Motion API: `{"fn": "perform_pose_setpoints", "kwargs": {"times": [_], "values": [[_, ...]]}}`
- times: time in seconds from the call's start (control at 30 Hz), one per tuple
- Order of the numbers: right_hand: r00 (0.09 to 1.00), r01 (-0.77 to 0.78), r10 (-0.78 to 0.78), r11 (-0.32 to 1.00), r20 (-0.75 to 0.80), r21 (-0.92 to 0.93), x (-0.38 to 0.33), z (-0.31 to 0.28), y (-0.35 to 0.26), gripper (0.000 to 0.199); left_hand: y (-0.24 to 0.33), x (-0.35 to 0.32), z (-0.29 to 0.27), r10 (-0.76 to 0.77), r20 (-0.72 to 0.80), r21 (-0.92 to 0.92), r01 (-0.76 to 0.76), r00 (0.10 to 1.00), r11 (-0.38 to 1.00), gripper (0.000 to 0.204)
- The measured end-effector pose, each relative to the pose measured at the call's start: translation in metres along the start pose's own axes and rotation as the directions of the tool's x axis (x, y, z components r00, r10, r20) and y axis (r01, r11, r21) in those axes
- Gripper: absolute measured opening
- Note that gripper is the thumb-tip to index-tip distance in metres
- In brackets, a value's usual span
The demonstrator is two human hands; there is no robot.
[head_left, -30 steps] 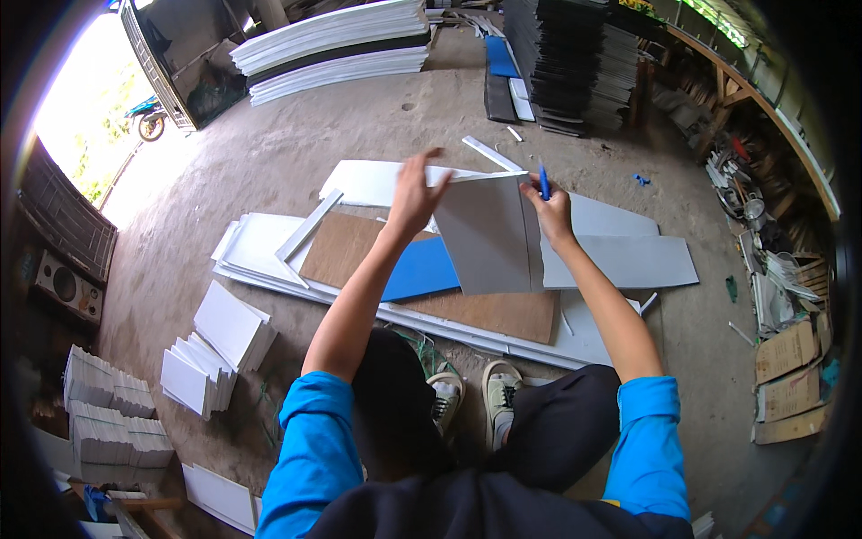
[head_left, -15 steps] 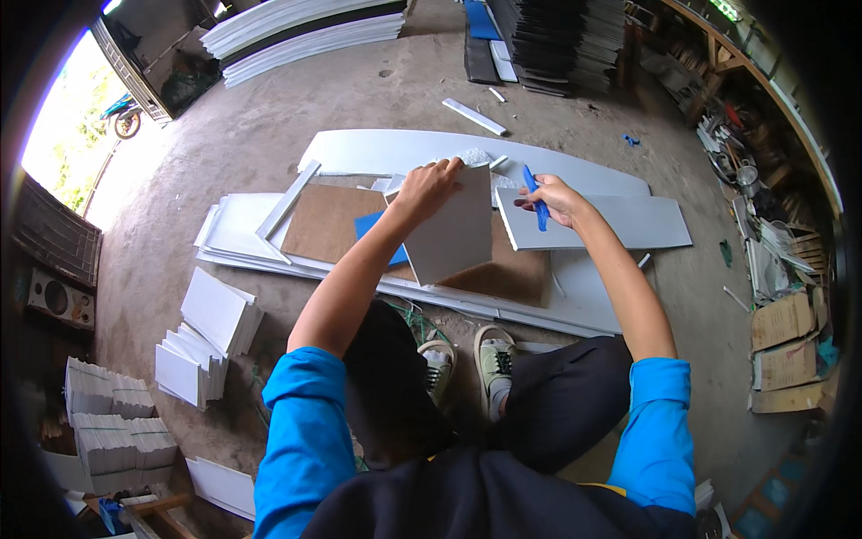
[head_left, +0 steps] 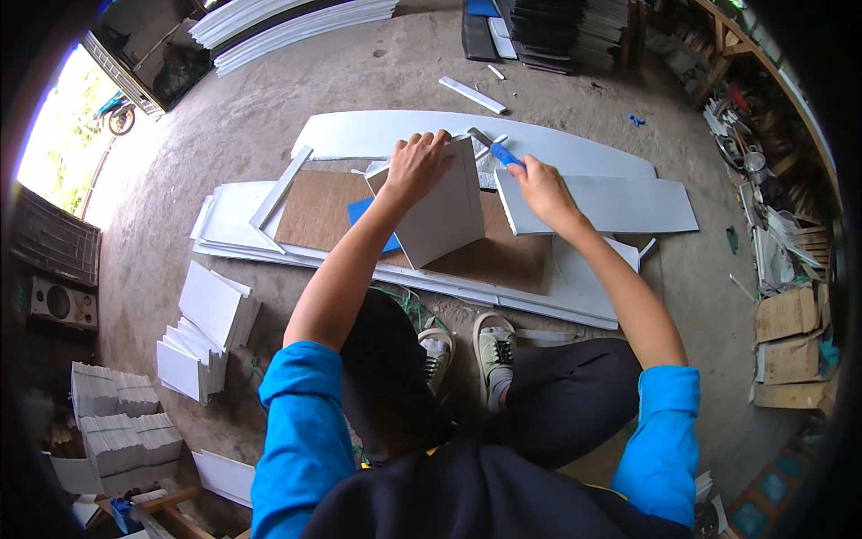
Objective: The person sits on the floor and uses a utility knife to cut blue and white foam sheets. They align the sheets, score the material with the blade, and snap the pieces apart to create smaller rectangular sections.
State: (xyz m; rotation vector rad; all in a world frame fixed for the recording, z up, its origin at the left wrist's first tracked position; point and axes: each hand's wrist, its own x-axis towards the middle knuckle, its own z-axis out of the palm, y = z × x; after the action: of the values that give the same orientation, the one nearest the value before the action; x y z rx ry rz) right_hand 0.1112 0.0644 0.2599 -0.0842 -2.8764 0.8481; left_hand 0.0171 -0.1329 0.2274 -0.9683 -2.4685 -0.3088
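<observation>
Gripping the upper edge of a pale grey panel, the left hand appears at the centre of the frame with its fingers bent over the edge; its thumb is hidden, so how it closes behind cannot be told. The panel stands tilted, its lower corner above a brown board. Right of centre, the right hand is closed around the blue handle of a knife, whose blade points to the upper left, at the panel's upper right corner; contact between blade and panel cannot be made out. Beneath the panel's left side shows part of a blue sheet. Right of the panel, under the right hand, lies a white panel, partly over a long white sheet. Left of the brown board rests an angled white strip; a loose strip lies on the floor at upper centre. At lower left stand small white panels and, nearer the rim, bundled white pieces.
</observation>
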Motion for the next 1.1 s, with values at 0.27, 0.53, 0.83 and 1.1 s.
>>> {"fn": "perform_pose_setpoints", "kwargs": {"times": [0.27,0.53,0.83,1.1], "values": [[0.990,0.054,-0.054,0.999,0.132,-0.003,-0.014,0.017,-0.015,0.033,0.020,0.014,0.008,-0.118,0.103,-0.092,0.128,0.988,0.988,0.024],[0.990,0.140,-0.127,0.945,0.063,-0.297,-0.018,0.014,-0.024,0.029,0.025,0.015,0.004,-0.142,0.097,-0.083,0.150,0.985,0.985,0.026],[0.987,0.159,-0.157,0.913,0.034,-0.377,-0.019,0.018,-0.035,0.024,0.019,0.010,0.005,-0.169,0.084,-0.123,0.179,0.982,0.976,0.023],[0.983,0.174,-0.181,0.920,0.014,-0.350,-0.002,0.026,-0.031,0.027,0.028,0.004,0.003,-0.128,0.066,-0.159,0.137,0.990,0.978,0.019]]}}
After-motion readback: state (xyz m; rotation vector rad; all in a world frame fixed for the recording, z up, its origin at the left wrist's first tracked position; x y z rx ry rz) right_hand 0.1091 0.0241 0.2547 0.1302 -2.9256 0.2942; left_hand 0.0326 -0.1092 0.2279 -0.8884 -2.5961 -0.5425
